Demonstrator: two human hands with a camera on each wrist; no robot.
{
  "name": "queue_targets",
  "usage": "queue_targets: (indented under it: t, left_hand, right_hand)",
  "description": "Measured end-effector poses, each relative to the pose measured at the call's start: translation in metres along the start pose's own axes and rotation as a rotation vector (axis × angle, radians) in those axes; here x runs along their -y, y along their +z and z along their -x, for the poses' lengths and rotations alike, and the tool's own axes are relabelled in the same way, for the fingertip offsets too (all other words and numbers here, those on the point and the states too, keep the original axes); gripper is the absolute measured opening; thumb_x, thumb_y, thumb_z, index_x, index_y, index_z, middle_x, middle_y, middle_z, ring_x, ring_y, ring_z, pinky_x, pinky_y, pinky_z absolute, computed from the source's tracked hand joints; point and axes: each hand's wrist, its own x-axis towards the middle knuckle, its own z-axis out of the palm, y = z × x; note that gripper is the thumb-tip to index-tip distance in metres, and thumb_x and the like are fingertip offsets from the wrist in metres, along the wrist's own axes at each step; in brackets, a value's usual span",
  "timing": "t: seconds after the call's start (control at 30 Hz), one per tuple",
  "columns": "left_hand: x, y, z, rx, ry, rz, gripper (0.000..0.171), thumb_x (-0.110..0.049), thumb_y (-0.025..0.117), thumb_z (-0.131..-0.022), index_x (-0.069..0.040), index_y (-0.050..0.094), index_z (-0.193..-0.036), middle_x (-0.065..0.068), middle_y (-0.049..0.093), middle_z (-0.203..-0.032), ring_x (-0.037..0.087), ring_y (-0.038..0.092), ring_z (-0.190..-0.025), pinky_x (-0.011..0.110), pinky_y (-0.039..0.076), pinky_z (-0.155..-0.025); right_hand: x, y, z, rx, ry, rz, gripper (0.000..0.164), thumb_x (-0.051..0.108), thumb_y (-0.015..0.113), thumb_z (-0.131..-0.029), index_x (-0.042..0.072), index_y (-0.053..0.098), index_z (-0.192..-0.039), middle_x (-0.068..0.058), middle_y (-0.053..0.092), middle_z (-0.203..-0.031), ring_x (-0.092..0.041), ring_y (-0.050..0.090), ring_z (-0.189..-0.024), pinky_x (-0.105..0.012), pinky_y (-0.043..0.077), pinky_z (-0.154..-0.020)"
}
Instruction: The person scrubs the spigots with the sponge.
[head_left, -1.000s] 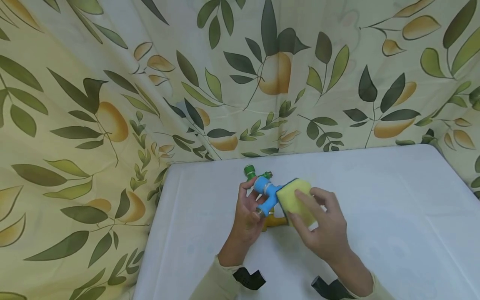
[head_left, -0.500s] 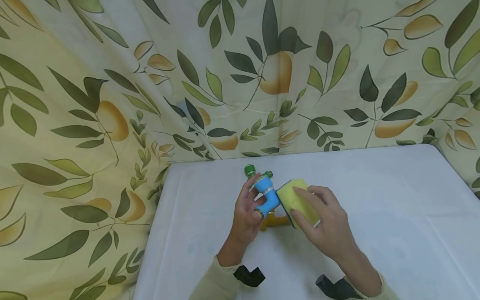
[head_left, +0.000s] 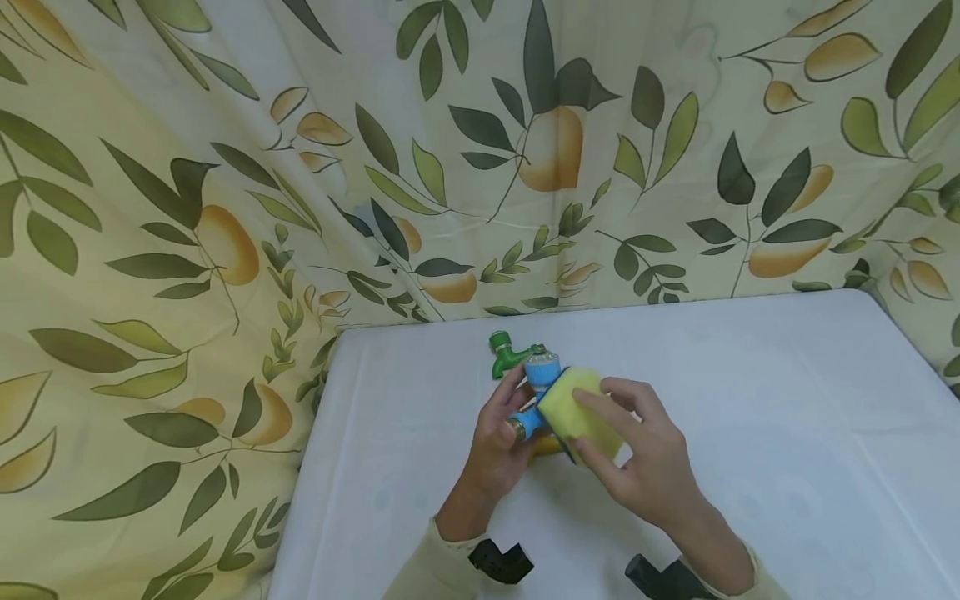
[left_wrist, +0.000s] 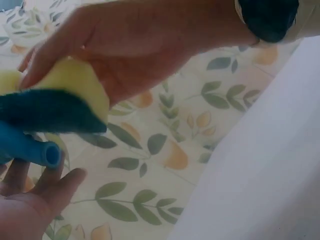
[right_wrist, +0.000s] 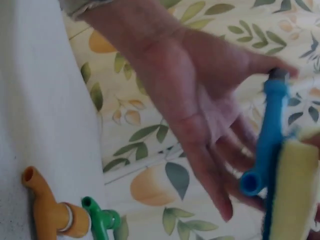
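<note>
My left hand (head_left: 491, 446) holds a blue plastic tap (head_left: 542, 372) above the table, its knob end up and its metal-tipped end toward the left palm. In my right hand (head_left: 656, 467) is a yellow sponge (head_left: 583, 417), pinched between thumb and fingers. The sponge's dark scouring side (left_wrist: 55, 112) faces the tap and lies against its body, covering part of it. An open blue pipe end (left_wrist: 50, 154) shows below the sponge in the left wrist view. The right wrist view shows the left thumb at the tap's metal tip and the fingers behind its body.
A green tap (head_left: 506, 357) lies on the white table (head_left: 787, 433) just beyond the hands. An orange tap (right_wrist: 47, 212) lies nearer, mostly hidden by the hands and sponge in the head view. A leaf-patterned curtain (head_left: 300, 208) hangs behind and to the left.
The sponge drew back right and down, then came left over the blue tap. The tap has tilted so its knob stands more upright. More of the green tap shows now.
</note>
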Motion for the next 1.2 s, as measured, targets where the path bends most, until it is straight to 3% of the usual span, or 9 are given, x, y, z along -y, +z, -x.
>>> queue_targets:
  t: [0.1,0.17,0.27,0.37,0.53,0.63,0.83,0.93,1.2]
  left_hand:
    - [0.0,0.001,0.001,0.041,-0.032,-0.001,0.109,-0.065,0.072,-0.084,-0.001,0.025,-0.159,0.003,0.052,-0.146,0.012,0.058,-0.124,0.025,0.054,-0.101]
    - [0.0,0.0,0.001,0.069,-0.041,-0.029,0.108,-0.065,0.071,-0.085,0.0,0.025,-0.159,0.002,0.052,-0.147,0.012,0.058,-0.124,0.023,0.053,-0.101]
    - [-0.001,-0.002,0.001,0.089,-0.041,-0.107,0.108,-0.065,0.069,-0.087,0.004,0.027,-0.158,0.0,0.053,-0.147,0.011,0.056,-0.126,0.021,0.051,-0.102]
    - [-0.001,-0.006,0.002,0.117,-0.048,-0.207,0.109,-0.067,0.069,-0.086,0.005,0.028,-0.157,0.001,0.053,-0.147,0.01,0.053,-0.13,0.021,0.048,-0.104]
    - [-0.006,-0.011,0.001,0.207,-0.027,-0.364,0.105,-0.061,0.073,-0.086,0.004,0.03,-0.157,0.025,0.048,-0.146,0.015,0.05,-0.133,0.029,0.047,-0.11]
    - [-0.01,-0.013,0.001,0.221,0.003,-0.545,0.097,-0.049,0.08,-0.085,-0.003,0.034,-0.157,0.026,0.05,-0.144,0.018,0.052,-0.13,0.036,0.048,-0.111]
    - [-0.014,-0.014,0.0,0.175,0.08,-0.974,0.107,-0.017,0.097,-0.064,-0.014,0.042,-0.156,0.005,0.06,-0.14,0.017,0.053,-0.126,0.037,0.049,-0.109]
    - [-0.013,-0.012,0.0,0.169,0.137,-1.071,0.11,-0.02,0.1,-0.059,-0.013,0.044,-0.154,0.005,0.061,-0.139,0.019,0.051,-0.127,0.035,0.05,-0.106]
    - [-0.013,-0.009,-0.002,0.192,0.252,-1.248,0.107,-0.037,0.1,-0.055,-0.013,0.051,-0.148,0.002,0.062,-0.136,0.019,0.049,-0.128,0.034,0.047,-0.108]
  right_hand:
    - [-0.004,0.002,-0.003,-0.1,-0.018,-0.009,0.058,0.058,0.059,-0.097,0.007,0.072,-0.124,-0.017,0.063,-0.116,-0.011,0.058,-0.104,-0.005,0.043,-0.092]
    - [-0.005,0.002,-0.004,-0.116,-0.041,-0.028,0.059,0.058,0.06,-0.097,0.006,0.072,-0.122,-0.018,0.063,-0.114,-0.011,0.058,-0.104,-0.005,0.043,-0.092]
    - [-0.007,-0.002,-0.007,-0.113,-0.035,-0.037,0.053,0.052,0.066,-0.095,0.007,0.073,-0.122,-0.018,0.064,-0.114,-0.011,0.058,-0.104,-0.006,0.044,-0.091]
    - [-0.009,-0.009,-0.011,-0.088,0.036,-0.025,0.045,0.034,0.076,-0.088,0.01,0.072,-0.126,-0.016,0.064,-0.117,-0.007,0.056,-0.108,-0.005,0.042,-0.091]
    - [-0.008,-0.02,-0.014,-0.005,0.071,-0.028,0.054,0.011,0.081,-0.073,0.012,0.073,-0.126,-0.01,0.065,-0.116,-0.01,0.057,-0.102,-0.007,0.045,-0.083]
    - [-0.008,-0.023,-0.016,0.046,0.114,0.017,0.054,0.011,0.082,-0.074,0.018,0.073,-0.127,-0.005,0.065,-0.118,-0.011,0.057,-0.098,-0.013,0.049,-0.075]
    - [-0.008,-0.024,-0.014,0.13,0.12,0.067,0.055,0.014,0.086,-0.074,0.019,0.072,-0.127,-0.004,0.064,-0.119,-0.016,0.06,-0.095,-0.027,0.056,-0.069]
    - [-0.008,-0.024,-0.015,0.115,0.156,0.074,0.054,0.013,0.084,-0.077,0.02,0.071,-0.129,-0.003,0.064,-0.119,-0.014,0.059,-0.095,-0.025,0.054,-0.069]
    - [-0.01,-0.025,-0.013,0.107,0.125,0.039,0.055,0.011,0.084,-0.075,0.018,0.072,-0.128,-0.003,0.065,-0.117,-0.011,0.057,-0.094,-0.012,0.049,-0.073]
